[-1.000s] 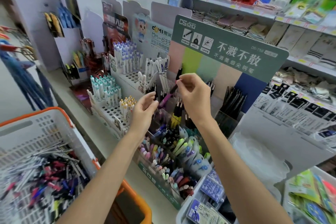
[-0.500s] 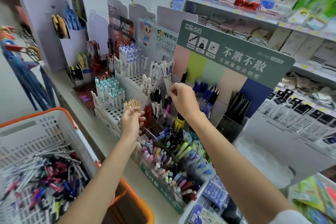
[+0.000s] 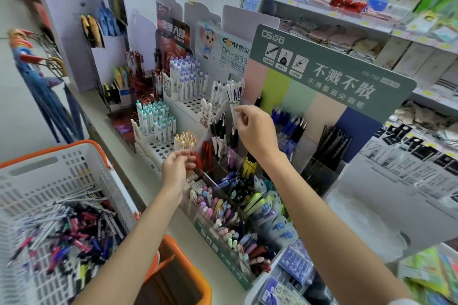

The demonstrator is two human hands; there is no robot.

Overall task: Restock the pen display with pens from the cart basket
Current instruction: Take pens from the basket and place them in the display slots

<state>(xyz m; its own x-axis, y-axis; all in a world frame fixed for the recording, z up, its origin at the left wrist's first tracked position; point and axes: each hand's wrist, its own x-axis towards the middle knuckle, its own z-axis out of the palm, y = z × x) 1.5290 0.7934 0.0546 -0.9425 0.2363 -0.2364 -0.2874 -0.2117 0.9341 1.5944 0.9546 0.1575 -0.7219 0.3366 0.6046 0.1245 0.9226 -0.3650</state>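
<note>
The pen display [image 3: 319, 74] with a green header stands on the shelf, its clear compartments holding black pens [image 3: 219, 129], red pens [image 3: 207, 153] and blue pens [image 3: 285, 126]. My right hand [image 3: 256, 131] pinches the top of a thin pale pen [image 3: 233, 117] standing upright over the black-pen compartment. Lower and to the left, my left hand [image 3: 174, 171] has curled fingers whose tips meet beside the red pens; I cannot see whether it holds one. The white cart basket [image 3: 74, 156] with an orange rim sits at lower left, with several loose pens [image 3: 69, 238] in it.
White perforated racks of capped pens [image 3: 156, 119] stand left of the display. A low tray of mixed coloured pens [image 3: 223, 215] lies in front. Packaged stationery [image 3: 295, 262] sits lower right, folded towels [image 3: 342, 37] on shelves behind, umbrellas [image 3: 42, 96] at far left.
My left hand dropped from the purple pens to the red pens and curled its fingers. My right hand moved slightly left and down, still pinching at the black-pen compartment.
</note>
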